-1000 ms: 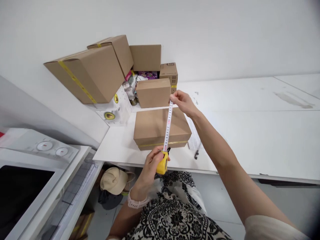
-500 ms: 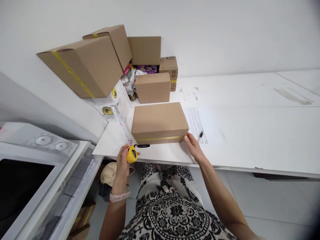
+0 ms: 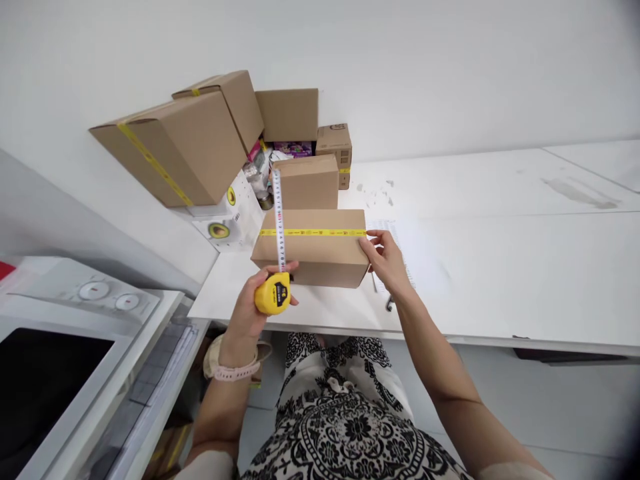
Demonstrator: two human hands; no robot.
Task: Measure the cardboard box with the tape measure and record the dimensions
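My left hand is closed around a yellow tape measure. Its white blade is pulled out and points away from me, crossing in front of the left part of a cardboard box. A strip of yellow tape runs lengthwise along the upper face of this box. At the box's right end, my right hand grips the edge between thumb and fingers. The box looks slightly tilted on the white table; its underside is hidden.
Behind stands a smaller cardboard box. Large taped boxes are stacked at the left on a white carton with avocado pictures. A printed sheet and a small black object lie at right. A microwave stands lower left.
The box has been turned so its taped face, formerly toward me, is now on top. The tape measure has moved right and its blade has swung over the box. My right hand has shifted up the end.
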